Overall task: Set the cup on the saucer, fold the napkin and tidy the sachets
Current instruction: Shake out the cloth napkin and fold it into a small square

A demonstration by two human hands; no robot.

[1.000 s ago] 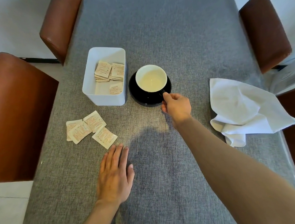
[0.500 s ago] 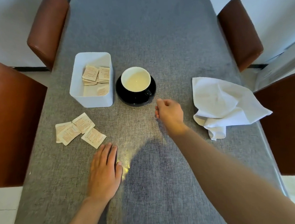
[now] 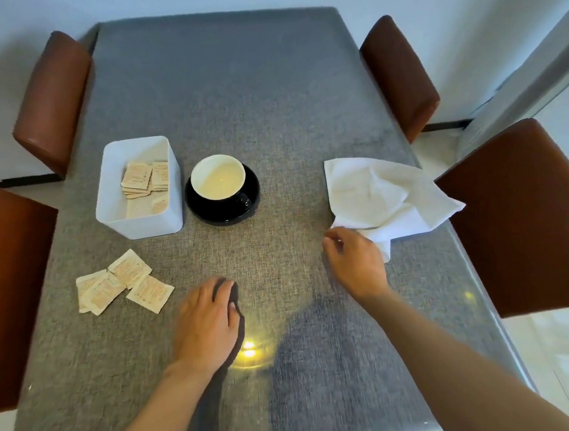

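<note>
A black cup [image 3: 219, 180] with a cream inside stands on the black saucer [image 3: 245, 209] mid-table. A rumpled white napkin [image 3: 381, 195] lies at the right edge. Several loose sachets [image 3: 121, 283] lie at the left, and more sit in a white box [image 3: 139, 223]. My right hand [image 3: 354, 264] hovers by the napkin's near-left corner, fingers curled and apart, holding nothing. My left hand [image 3: 207, 323] rests palm down on the cloth, right of the loose sachets.
The table [image 3: 248, 91] is covered in grey cloth. Brown chairs stand around it: two at the left [image 3: 7, 284] [image 3: 51, 101] and two at the right [image 3: 524, 215] [image 3: 398, 74]. A bright light spot [image 3: 248, 349] reflects near my left wrist.
My right hand has let go of the cup's handle and moved right and toward me, up to the napkin's corner. The left hand has shifted slightly right. The view has tilted up.
</note>
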